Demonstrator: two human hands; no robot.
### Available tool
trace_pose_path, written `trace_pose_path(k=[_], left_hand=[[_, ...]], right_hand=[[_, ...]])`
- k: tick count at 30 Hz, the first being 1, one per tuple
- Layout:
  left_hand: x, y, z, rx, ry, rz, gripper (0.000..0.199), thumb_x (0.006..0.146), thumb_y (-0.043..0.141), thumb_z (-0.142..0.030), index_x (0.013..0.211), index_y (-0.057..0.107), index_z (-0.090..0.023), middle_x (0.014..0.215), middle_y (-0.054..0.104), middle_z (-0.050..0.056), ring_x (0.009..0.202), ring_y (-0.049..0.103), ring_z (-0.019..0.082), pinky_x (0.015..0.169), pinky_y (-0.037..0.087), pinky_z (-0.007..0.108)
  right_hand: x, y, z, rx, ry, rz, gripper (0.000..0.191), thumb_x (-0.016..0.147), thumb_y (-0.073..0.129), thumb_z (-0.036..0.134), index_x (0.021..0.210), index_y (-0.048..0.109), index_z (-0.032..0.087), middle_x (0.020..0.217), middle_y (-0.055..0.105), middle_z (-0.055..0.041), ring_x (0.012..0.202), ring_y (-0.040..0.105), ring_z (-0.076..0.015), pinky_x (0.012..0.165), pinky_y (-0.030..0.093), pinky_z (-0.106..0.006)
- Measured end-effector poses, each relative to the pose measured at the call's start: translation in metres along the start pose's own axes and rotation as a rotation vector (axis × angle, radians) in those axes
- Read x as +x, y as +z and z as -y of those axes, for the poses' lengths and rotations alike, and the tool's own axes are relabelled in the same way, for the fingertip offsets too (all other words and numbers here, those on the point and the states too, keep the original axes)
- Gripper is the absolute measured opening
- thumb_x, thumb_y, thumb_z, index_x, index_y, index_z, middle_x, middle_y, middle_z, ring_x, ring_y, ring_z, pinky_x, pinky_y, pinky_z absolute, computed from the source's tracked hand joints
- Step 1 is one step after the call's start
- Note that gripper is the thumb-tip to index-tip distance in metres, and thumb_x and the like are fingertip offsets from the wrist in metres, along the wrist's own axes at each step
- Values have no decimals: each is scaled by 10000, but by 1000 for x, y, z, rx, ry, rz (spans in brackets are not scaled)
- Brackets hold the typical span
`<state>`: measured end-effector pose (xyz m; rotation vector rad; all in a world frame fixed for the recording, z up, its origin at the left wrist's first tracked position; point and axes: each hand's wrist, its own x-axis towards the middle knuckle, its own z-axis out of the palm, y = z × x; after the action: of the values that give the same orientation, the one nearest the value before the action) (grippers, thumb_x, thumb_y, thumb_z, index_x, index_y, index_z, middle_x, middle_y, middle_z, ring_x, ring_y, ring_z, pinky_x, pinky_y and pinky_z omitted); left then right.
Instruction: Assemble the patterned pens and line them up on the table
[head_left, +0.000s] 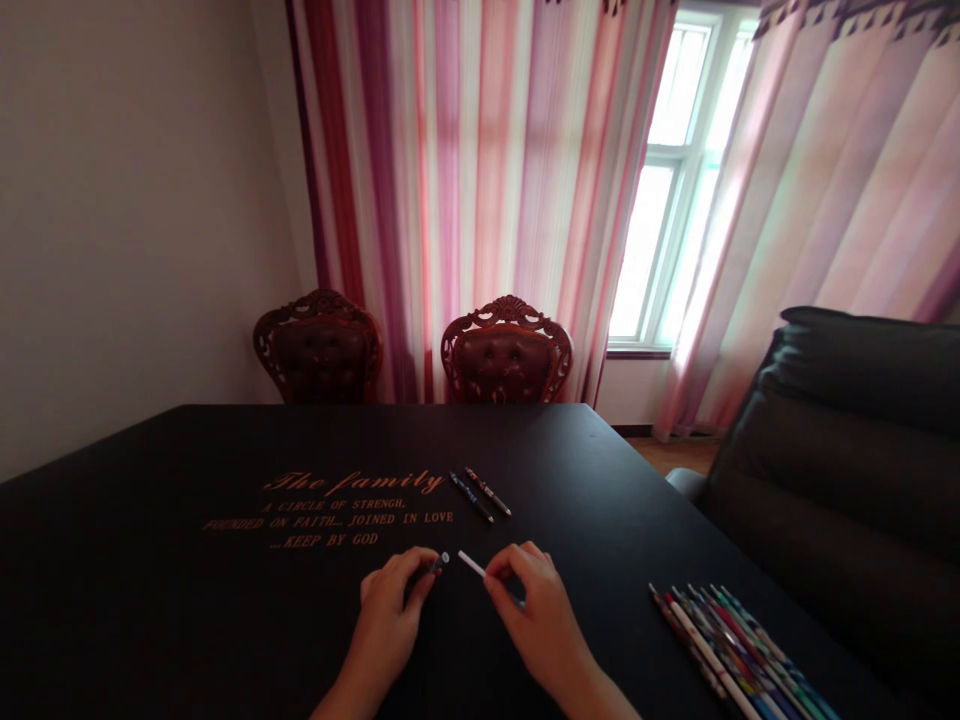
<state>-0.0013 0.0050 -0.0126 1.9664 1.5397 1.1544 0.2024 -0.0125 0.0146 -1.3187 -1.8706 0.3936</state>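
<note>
Above the near part of the table, my left hand (399, 595) pinches a short dark pen part (442, 560) with a pale round end turned toward me. Most of this piece is hidden by the fingers. My right hand (531, 600) grips a slim white rod (471, 564) between thumb and fingertips, and its tip points up and left at the pen part. A small gap separates the two pieces. Beyond the hands, a dark blue pen (472, 497) and a pen with a mixed pattern (489, 492) lie side by side on the tabletop.
A row of several patterned pens (739, 650) lies at the right of the black table (150, 580). Gold lettering (330, 510) is printed on its surface. Two carved chairs (507, 360) stand at the far edge, and a dark leather seat (847, 480) is at the right.
</note>
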Motion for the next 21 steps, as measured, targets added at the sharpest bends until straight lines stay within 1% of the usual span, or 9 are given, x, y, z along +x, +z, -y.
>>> trace_pose_path(k=[4, 8, 12, 15, 17, 19, 20, 21], left_hand=[[-3, 2, -4, 87, 26, 58, 175, 863, 550, -224, 970, 662, -305, 944, 739, -5, 932, 664, 231, 872, 411, 386], [-5, -1, -12, 143, 39, 98, 188, 887, 522, -208, 973, 651, -315, 997, 723, -8, 972, 633, 229, 889, 348, 410], [-6, -5, -21, 195, 108, 146, 240, 870, 515, -137, 948, 648, -321, 985, 716, -23, 972, 616, 217, 883, 312, 399], [-8, -5, -25, 171, 123, 187, 254, 868, 509, -137, 955, 649, -330, 969, 715, -29, 959, 618, 213, 880, 308, 396], [-8, -2, -25, 109, 90, 199, 221, 877, 511, -184, 972, 649, -328, 951, 721, -23, 937, 628, 218, 884, 320, 400], [-6, 1, -21, -8, 27, 184, 168, 885, 514, -255, 976, 648, -301, 925, 733, -4, 915, 639, 225, 893, 346, 396], [-5, 3, -19, -93, -10, 171, 161, 888, 509, -296, 974, 644, -280, 906, 738, 11, 902, 644, 227, 885, 369, 385], [-4, 4, -17, -189, -49, 160, 180, 890, 500, -337, 973, 638, -256, 887, 740, 27, 883, 648, 229, 860, 399, 367]], right_hand=[[2, -5, 1, -76, -75, 9, 152, 838, 603, 84, 785, 620, 226, 783, 642, 18, 819, 555, -191, 783, 341, -340], [1, -9, 0, -112, -127, 8, 166, 837, 611, 72, 782, 623, 228, 802, 650, 20, 833, 535, -192, 774, 326, -333], [1, -14, 0, -133, -210, 22, 186, 855, 599, 74, 840, 656, 251, 852, 660, 17, 885, 534, -198, 802, 316, -348], [0, -16, 1, -120, -265, 36, 196, 875, 595, 102, 923, 662, 280, 873, 669, 27, 905, 541, -197, 833, 315, -358], [0, -17, 1, -90, -280, -16, 235, 872, 628, 170, 1072, 622, 295, 987, 669, 14, 985, 532, -217, 876, 320, -368], [2, -18, -2, -48, -251, -126, 317, 890, 607, 233, 1199, 545, 272, 1124, 631, -26, 1081, 502, -240, 920, 329, -381], [4, -20, -5, -30, -217, -181, 306, 909, 572, 248, 1211, 527, 254, 1144, 617, -45, 1095, 497, -244, 924, 340, -383], [6, -22, -7, -20, -173, -223, 265, 926, 532, 248, 1190, 530, 239, 1121, 617, -56, 1078, 506, -243, 913, 356, -380]])
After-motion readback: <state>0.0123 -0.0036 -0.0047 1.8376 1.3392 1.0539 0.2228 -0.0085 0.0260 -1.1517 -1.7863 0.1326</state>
